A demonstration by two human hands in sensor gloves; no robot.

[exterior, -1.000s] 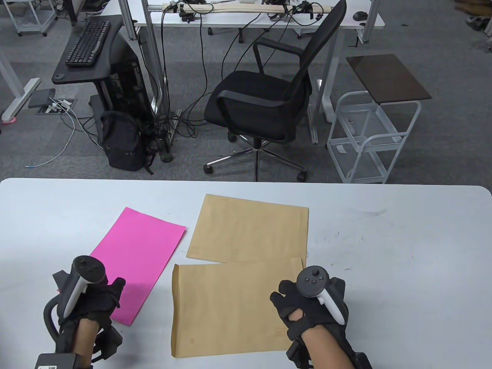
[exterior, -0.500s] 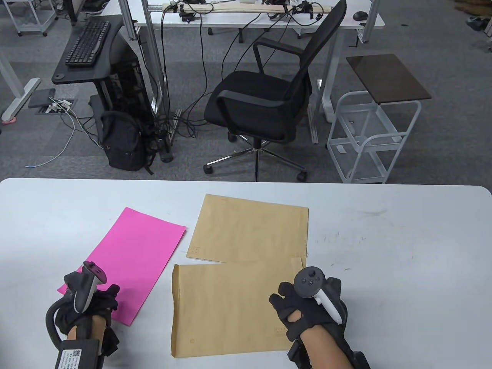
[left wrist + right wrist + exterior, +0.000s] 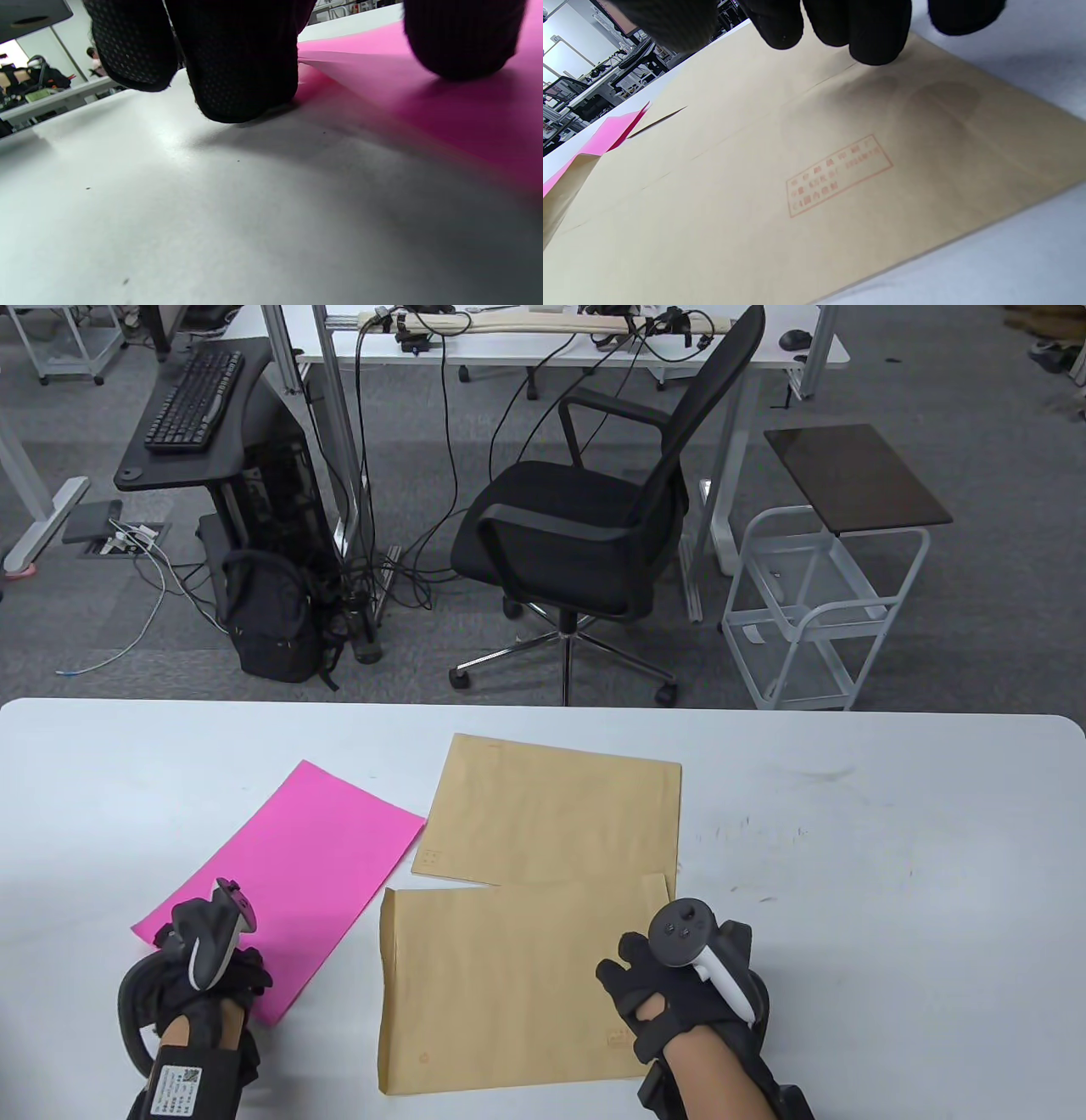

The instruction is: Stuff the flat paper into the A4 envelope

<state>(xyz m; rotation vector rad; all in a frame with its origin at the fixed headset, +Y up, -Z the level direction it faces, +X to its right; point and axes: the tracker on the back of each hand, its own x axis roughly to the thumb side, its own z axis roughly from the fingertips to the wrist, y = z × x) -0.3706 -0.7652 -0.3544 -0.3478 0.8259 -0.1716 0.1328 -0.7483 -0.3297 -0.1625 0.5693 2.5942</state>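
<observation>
A pink sheet of paper (image 3: 293,878) lies on the white table (image 3: 891,899), left of centre. My left hand (image 3: 212,976) is at its near corner. In the left wrist view my thumb (image 3: 462,38) rests on the pink sheet (image 3: 424,110), my fingers (image 3: 242,76) touch the table at its slightly raised edge. A brown A4 envelope (image 3: 501,984) lies in front of me, its left end next to the pink sheet. My right hand (image 3: 670,984) rests on its right end, fingertips (image 3: 878,38) pressing the envelope (image 3: 755,169) flat.
A second brown envelope (image 3: 551,814) lies farther back, its near edge overlapping the first. Beyond the table's far edge stand a black office chair (image 3: 585,526) and a white cart (image 3: 823,594).
My left hand has drawn back and turned at the pink sheet's near corner. The sheet has slid slightly right and rotated. My right hand has stayed on the envelope.
</observation>
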